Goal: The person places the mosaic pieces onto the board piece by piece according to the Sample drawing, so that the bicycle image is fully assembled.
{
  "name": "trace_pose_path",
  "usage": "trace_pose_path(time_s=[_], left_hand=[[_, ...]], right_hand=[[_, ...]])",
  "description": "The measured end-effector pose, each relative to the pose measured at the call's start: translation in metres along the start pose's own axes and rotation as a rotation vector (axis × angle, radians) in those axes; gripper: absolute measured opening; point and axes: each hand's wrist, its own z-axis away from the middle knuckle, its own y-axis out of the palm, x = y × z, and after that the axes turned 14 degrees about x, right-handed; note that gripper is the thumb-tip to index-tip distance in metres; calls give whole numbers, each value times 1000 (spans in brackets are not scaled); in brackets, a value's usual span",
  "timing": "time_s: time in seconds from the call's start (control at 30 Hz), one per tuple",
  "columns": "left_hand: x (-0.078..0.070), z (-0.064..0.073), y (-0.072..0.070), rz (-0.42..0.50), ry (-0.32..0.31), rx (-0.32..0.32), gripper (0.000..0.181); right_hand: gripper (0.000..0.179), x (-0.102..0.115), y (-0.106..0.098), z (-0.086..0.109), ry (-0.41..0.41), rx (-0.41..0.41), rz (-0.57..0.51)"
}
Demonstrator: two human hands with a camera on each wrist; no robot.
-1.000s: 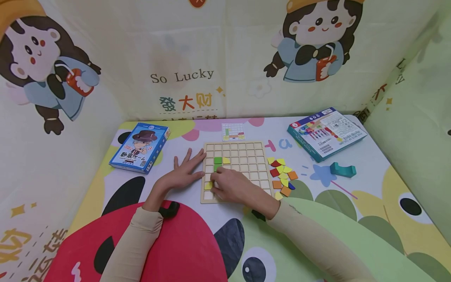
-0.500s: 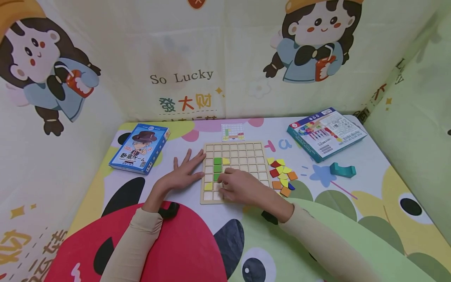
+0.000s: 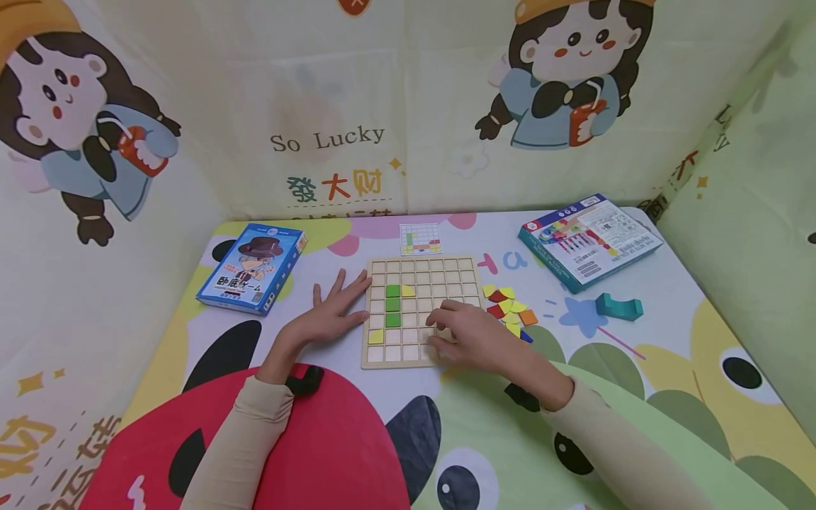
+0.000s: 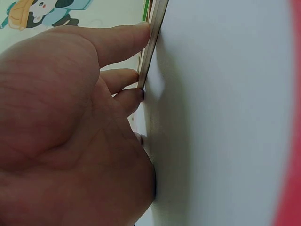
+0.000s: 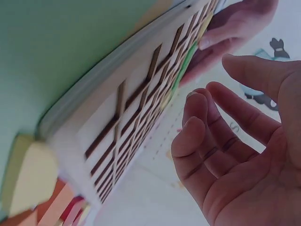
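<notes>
A wooden grid board (image 3: 456, 283) lies on the table. Three green square tiles (image 3: 393, 304) stand in one column on it, with a yellow tile (image 3: 376, 336) lower left and a yellow rounded tile (image 3: 409, 291) beside the top green one. My left hand (image 3: 329, 312) is spread flat, its thumb and fingertips touching the board's left edge; the left wrist view shows the thumb (image 4: 127, 40) against that edge. Above the board's lower right part hovers my right hand (image 3: 474, 336). Its fingers are loosely bent, and the right wrist view shows nothing between thumb and fingers (image 5: 195, 136).
Loose red, yellow, orange and blue tiles (image 3: 506, 308) lie right of the board. A small pattern card (image 3: 421, 239) is behind it. A blue box (image 3: 253, 269) stands left, a teal-edged box (image 3: 589, 241) right, with a teal curved block (image 3: 620, 307) in front.
My right hand has moved right, away from the green column, uncovering the lowest green tile. It now partly hides the loose tiles. The left hand stays at the board's edge.
</notes>
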Motion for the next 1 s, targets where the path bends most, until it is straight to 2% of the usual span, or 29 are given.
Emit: trace_pose_path(time_s=[0.3,0.6,1.0], left_hand=[[1,0,0,-1,1,-3,79],[2,0,1,-1,1,-5,78],[2,-1,2,-4,0,-1,78]], right_hand=[[22,-27,-7,21,-24,-95,-29],[24,-45,-8,47,91,-82,-82],[22,-62,0,74,114,-113,-50]])
